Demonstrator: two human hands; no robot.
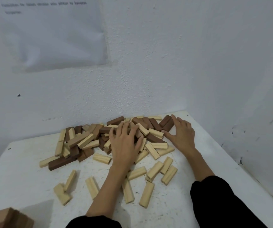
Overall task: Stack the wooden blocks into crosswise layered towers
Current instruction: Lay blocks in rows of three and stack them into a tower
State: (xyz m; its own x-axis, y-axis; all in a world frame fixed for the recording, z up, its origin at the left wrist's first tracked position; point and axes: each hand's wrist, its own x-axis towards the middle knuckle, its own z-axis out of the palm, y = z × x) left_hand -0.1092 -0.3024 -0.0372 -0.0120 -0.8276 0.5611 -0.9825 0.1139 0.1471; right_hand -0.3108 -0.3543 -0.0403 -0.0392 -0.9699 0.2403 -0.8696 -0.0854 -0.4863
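Hands apart: we are resting our left hand (126, 142), fingers spread, on the wooden block pile (86, 140), right hand (182, 134) splayed at its right end; pile sitting far on white table (25, 178), against wall (149, 71).

We see wooden blocks in three tones. The loose pale blocks (149, 194) nearest us are creamy yellow with faint lengthwise lines. In the heap, a dark brown block (61, 163) shows a deep chocolate shade, and a mid-brown block (79, 138) a warmer tan. The table (25, 186) is white, flecked with small dark specks. The wall (165, 63) is white with a rough stipple, and the paper sheet (53, 38) on it is white with grey print. The right sleeve (214, 203) and the left sleeve (93, 222) are black. At the lower left, a stack (5, 218) shows light brown.
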